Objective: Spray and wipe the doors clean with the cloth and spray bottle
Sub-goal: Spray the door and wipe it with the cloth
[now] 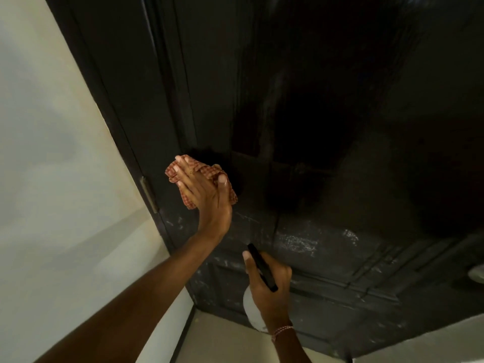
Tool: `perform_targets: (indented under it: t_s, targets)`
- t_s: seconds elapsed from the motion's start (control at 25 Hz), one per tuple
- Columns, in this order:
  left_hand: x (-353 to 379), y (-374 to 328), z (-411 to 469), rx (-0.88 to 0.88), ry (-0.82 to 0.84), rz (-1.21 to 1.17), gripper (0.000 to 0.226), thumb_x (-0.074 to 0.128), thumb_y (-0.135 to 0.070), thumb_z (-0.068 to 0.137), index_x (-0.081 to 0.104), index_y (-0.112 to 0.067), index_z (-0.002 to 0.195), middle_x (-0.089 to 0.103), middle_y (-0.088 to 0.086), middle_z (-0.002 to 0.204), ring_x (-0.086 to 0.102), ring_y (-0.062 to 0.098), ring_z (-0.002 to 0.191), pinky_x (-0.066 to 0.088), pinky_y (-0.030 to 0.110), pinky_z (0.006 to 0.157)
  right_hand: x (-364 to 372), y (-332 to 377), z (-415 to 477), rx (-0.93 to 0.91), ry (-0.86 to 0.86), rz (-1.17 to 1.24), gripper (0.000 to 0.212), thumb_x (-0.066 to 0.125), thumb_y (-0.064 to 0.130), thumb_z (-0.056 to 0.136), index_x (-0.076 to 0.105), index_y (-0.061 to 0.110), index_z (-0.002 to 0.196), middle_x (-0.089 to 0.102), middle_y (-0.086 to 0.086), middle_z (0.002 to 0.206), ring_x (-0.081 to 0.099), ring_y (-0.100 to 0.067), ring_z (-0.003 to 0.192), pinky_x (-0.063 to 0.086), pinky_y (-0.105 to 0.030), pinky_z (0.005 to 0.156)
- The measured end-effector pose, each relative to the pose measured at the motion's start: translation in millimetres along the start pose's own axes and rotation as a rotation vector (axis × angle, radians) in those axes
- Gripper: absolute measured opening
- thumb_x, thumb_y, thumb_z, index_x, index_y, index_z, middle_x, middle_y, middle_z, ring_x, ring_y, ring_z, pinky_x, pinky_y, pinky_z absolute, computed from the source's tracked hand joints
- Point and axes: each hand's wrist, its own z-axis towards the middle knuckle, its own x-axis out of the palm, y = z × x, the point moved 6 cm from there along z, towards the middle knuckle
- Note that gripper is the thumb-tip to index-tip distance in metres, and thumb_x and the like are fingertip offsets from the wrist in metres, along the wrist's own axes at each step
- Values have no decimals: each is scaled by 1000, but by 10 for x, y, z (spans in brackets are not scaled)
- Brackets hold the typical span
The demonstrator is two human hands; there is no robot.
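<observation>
A dark, nearly black panelled door (314, 106) fills most of the view, with whitish smears across its lower panels. My left hand (203, 191) presses an orange checked cloth (175, 169) flat against the door near its left edge, fingers straight. Lower down, my right hand (269, 286) grips a spray bottle (252, 314) with a white body and a black head, held close to the lower door panel. A beaded bracelet sits on my right wrist.
A pale wall (52, 153) runs along the left of the dark door frame (104, 82), with a metal hinge (148, 192) on it. A light tiled floor (222, 341) shows below. Another pale surface (424, 344) sits at the lower right.
</observation>
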Motion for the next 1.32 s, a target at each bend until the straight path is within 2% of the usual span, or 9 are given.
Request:
perform_targets:
  t_s: [0.08,0.2,0.4,0.6,0.76,0.92,1.12,1.24,1.32]
  targets:
    - [128,-28,-118,-25,49,-51,94,21,-78,100,-37,-29,155,-42,-6,164,-32,22,156,-12,64,125,-8,-101,-41,52,-4,62,22,69,48,89,73,31,75,70,17,68,67,-5,73,42,-9,76]
    - [238,-160,-243,-25,33,-88,100,21,-78,99,-32,-18,158,-41,0,165,-31,22,156,-11,61,127,-25,-348,-158,121,15,120,15,71,46,91,73,35,81,74,14,73,71,-9,72,56,-30,79]
    - [421,-435,-504,11,29,-48,101,14,-80,98,-30,-12,158,-42,2,163,-36,26,154,-19,61,124,-306,-441,-240,56,-28,126,32,70,43,92,63,27,65,58,14,52,55,-4,46,39,-11,53]
    - [906,-875,-864,153,71,65,93,9,-73,102,-28,-8,158,-38,4,165,-35,33,153,-25,54,122,-788,-622,-262,9,-108,64,46,68,55,97,67,18,69,58,-1,55,55,-12,47,40,-26,47]
    - [1194,-1382,-950,410,110,284,81,6,-65,105,-33,-17,157,-41,2,164,-35,31,153,-25,54,122,-1271,-714,-258,17,-181,25,42,68,57,96,72,20,78,64,-2,61,63,-17,54,50,-41,51]
    - [1556,-1883,-1170,835,201,515,72,14,-53,110,-19,-17,163,-31,2,169,-25,30,157,-19,57,124,-1810,-620,-217,-45,-314,12,23,68,46,98,73,28,84,66,12,66,65,-7,60,49,-23,55]
    - [1788,-2296,-1379,1294,379,689,67,32,-34,109,5,-18,168,-6,-1,176,-5,21,162,-9,50,128,-2421,-552,-112,-35,-542,73,32,70,37,98,72,12,78,67,2,66,67,-14,62,56,-31,60]
    - [1834,-2519,-1393,1531,465,775,68,31,-27,106,5,-16,168,-3,0,176,-1,20,162,-1,46,131,-2739,-372,-17,-1,-599,138,35,72,32,100,68,9,75,62,-5,63,62,-18,60,50,-24,60]
    - [1838,-2626,-1364,1620,484,829,70,33,-28,106,3,-16,168,-5,1,176,-1,20,162,4,45,131,-2936,-280,25,-2,-617,157,29,72,29,98,68,10,76,63,-7,64,61,-19,60,52,-30,60]
